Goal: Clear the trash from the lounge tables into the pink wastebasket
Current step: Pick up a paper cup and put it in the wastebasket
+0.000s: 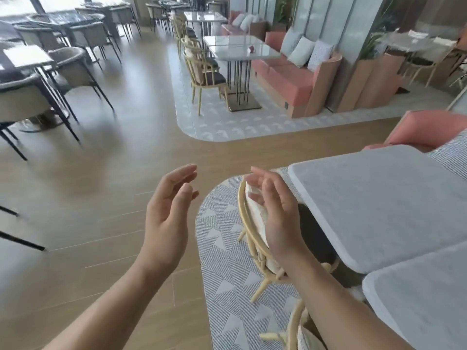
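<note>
Two released grips: left hand [166, 215] and right hand [275, 213] hold nothing. A small reddish scrap [252, 49], likely trash, lies near the far counter's [227, 46] right edge; the pink wastebasket is unseen. Seemingly between pickups; next calls for walking over and pinching it.

The left hand [165, 221] and right hand [279, 218] are seen bare, as are both forearms down to the frame edge. Slender fingers [183, 173] are shown; finer detail is blurred.
</note>
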A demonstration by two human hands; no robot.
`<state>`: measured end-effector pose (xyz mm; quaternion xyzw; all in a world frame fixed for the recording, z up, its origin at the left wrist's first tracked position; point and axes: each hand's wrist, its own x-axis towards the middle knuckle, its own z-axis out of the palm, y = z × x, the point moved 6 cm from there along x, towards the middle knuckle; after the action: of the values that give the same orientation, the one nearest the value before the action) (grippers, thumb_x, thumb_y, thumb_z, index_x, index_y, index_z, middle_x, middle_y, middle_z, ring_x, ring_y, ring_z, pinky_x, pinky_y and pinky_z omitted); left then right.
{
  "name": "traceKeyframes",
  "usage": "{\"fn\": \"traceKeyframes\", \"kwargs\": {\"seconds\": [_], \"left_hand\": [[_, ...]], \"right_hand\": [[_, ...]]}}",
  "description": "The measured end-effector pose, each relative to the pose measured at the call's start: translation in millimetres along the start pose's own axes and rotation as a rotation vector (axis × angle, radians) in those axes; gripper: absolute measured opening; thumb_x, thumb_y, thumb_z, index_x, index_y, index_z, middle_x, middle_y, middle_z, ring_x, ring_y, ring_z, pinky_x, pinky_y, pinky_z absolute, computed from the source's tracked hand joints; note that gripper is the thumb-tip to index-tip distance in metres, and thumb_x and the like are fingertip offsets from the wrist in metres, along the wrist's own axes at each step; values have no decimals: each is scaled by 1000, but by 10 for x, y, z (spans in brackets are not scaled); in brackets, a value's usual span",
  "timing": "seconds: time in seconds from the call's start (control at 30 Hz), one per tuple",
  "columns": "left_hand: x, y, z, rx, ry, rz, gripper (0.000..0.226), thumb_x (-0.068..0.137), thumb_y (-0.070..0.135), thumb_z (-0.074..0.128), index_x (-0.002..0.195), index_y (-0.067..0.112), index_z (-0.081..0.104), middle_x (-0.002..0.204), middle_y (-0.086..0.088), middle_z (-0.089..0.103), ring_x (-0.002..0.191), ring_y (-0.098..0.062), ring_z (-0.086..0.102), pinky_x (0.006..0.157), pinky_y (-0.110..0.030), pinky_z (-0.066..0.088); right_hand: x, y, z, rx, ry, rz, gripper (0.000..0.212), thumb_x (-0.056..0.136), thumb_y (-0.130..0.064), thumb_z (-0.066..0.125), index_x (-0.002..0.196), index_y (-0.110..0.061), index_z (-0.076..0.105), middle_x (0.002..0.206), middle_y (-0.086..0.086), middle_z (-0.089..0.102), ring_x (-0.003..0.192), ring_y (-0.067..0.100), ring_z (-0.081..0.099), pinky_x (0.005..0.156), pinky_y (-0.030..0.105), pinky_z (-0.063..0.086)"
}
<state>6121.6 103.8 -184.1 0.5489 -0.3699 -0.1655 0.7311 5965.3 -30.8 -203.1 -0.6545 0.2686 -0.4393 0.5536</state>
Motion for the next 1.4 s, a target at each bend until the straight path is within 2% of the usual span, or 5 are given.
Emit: {"fn": "traceKeyframes", "kwargs": {"seconds": [0.17, 0.4, 0.7, 0.9, 1.4], "left_hand": [[1090, -434, -197, -16, -8, 12, 28, 97, 46, 53, 118, 48, 72, 135, 10, 70, 136, -16, 60, 102, -41, 52], [2800, -1105, -693, -27, -33, 12, 35, 94, 46, 53, 122, 33, 69, 129, 13, 71, 133, -13, 61, 103, -40, 54], [5039, -1689, -1003, -23, -106, 2, 38, 93, 45, 53, 124, 28, 68, 132, 10, 71, 131, -11, 62, 105, -43, 54], [6312, -2394, -702, -17, -164, -17, 38, 94, 46, 54, 125, 30, 67, 132, 10, 71, 129, -11, 63, 104, -43, 54], [9892, -3825, 765, -1, -162, -18, 45, 93, 49, 54, 129, 25, 67, 131, 8, 71, 126, -9, 64, 107, -43, 53]], "right_hand": [[1029, 339, 551, 25, -20, -16, 52, 100, -65, 43, 130, -30, 68, 122, -11, 73, 120, 14, 66, 108, 53, 52], [2611, 770, 1482, 46, 37, -65, 44, 100, -60, 46, 126, -32, 68, 123, -11, 73, 123, 14, 67, 107, 51, 54], [4534, 1159, 2236, 16, 115, -73, 56, 102, -61, 45, 133, -20, 66, 125, -12, 72, 126, 11, 65, 107, 47, 56], [5789, 1673, 2244, 2, 184, -63, 69, 95, -79, 48, 132, -24, 67, 123, -12, 73, 124, 13, 66, 105, 46, 56], [9870, 2682, 1775, -46, 146, -70, 52, 97, -78, 46, 128, -43, 67, 122, -11, 72, 112, 15, 68, 103, 58, 54]]}}
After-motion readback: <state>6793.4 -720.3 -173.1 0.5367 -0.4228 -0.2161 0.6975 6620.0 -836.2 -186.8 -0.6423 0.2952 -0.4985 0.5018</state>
